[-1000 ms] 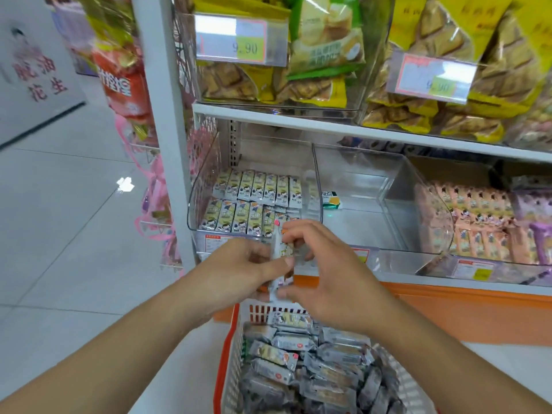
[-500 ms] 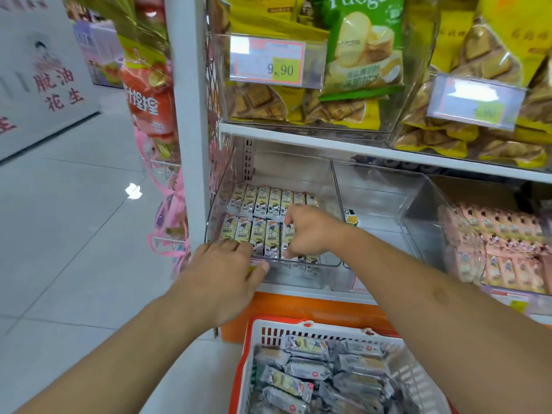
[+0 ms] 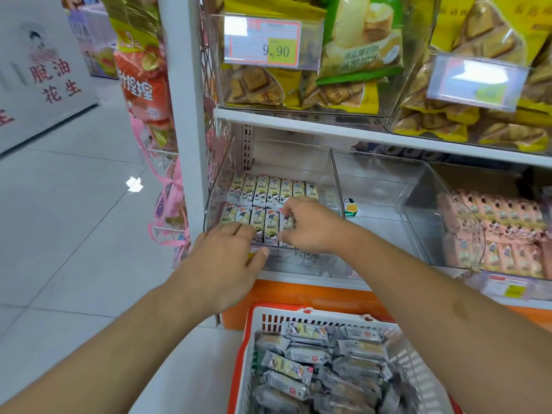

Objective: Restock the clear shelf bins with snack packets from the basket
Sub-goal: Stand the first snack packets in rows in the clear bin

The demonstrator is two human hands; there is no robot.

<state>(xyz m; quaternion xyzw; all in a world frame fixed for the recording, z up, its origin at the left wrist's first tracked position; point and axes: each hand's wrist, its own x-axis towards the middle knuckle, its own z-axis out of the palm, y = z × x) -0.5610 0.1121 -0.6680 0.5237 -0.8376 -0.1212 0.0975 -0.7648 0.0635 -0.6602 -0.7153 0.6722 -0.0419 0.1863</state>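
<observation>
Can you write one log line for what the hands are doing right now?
right hand: placing snack packet in left clear bin | left hand: on bin's front edge | basket: still holds packets

basket (image 3: 254, 348): orange rim, white slatted walls, lower centre. packets in basket (image 3: 301, 351): grey-silver with pale yellow panels, small red dots. packets in left clear bin (image 3: 263, 204): white and pale yellow, cartoon figures, dark hair. right bin packets (image 3: 501, 237): pink. upper bags (image 3: 337, 94): yellow; one green bag (image 3: 361, 34). price tag (image 3: 263, 44): white, red border, yellow-green patch. shelf base (image 3: 298, 294): orange.
</observation>
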